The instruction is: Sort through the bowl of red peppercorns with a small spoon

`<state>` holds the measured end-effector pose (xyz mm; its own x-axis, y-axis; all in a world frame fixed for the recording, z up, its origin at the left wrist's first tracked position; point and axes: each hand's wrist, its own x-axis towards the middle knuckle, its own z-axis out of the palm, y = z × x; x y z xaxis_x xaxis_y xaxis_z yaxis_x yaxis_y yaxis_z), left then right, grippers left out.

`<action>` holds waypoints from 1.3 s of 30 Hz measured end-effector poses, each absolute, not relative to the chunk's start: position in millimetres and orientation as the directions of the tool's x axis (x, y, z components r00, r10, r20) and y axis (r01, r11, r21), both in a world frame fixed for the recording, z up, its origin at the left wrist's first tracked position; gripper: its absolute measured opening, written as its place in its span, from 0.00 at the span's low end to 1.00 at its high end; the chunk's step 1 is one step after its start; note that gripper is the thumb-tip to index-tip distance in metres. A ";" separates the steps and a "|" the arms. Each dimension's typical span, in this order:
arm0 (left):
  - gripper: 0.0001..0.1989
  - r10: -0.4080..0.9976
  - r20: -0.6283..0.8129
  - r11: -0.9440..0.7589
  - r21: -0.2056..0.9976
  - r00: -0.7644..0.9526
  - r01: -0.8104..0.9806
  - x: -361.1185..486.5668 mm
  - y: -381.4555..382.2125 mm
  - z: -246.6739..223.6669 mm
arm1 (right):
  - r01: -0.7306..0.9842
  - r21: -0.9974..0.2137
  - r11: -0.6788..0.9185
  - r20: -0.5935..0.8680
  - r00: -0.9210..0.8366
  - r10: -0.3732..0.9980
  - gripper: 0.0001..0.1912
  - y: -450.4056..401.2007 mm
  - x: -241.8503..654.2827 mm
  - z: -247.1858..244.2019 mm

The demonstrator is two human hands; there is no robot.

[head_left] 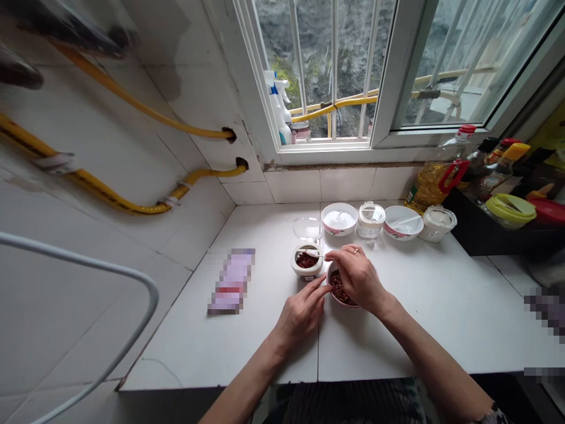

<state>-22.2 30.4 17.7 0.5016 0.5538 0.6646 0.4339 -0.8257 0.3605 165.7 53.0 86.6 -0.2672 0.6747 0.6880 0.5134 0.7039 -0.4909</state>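
Observation:
My right hand (355, 274) is closed on the handle of a small white spoon (314, 254). The spoon's end is over the mouth of a small white jar (306, 272), which holds dark reddish-brown dried bits. Below my right hand sits a bowl (341, 303) with similar dark peppercorn-like pieces, partly hidden by that hand. My left hand (302, 309) holds the bowl's left rim with its fingers; the thumb is hidden. The jar's clear lid (308, 228) stands raised behind it.
Behind the hands are a bowl of white grains (339, 218), a lidded jar (371, 218), another bowl (402, 224) with a white spoon, and a second lidded jar (438, 222). An oil bottle (435, 176) stands at right. A blurred purple packet (232, 280) lies left.

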 end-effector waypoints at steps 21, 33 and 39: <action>0.19 0.561 0.654 -0.822 0.367 0.508 0.435 -22.7 30.4 16.2 | 0.623 -0.700 0.349 0.367 -0.105 0.924 0.10 57.2 205.2 76.7; 0.19 0.561 0.653 -0.822 0.369 0.508 0.434 -21.8 30.0 17.7 | 0.289 -0.953 0.095 0.106 0.023 0.994 0.07 57.0 205.9 81.4; 0.20 0.566 0.646 -0.819 0.374 0.512 0.434 -22.7 30.2 16.6 | 0.192 -0.979 0.060 0.072 0.056 0.996 0.08 58.0 207.1 81.6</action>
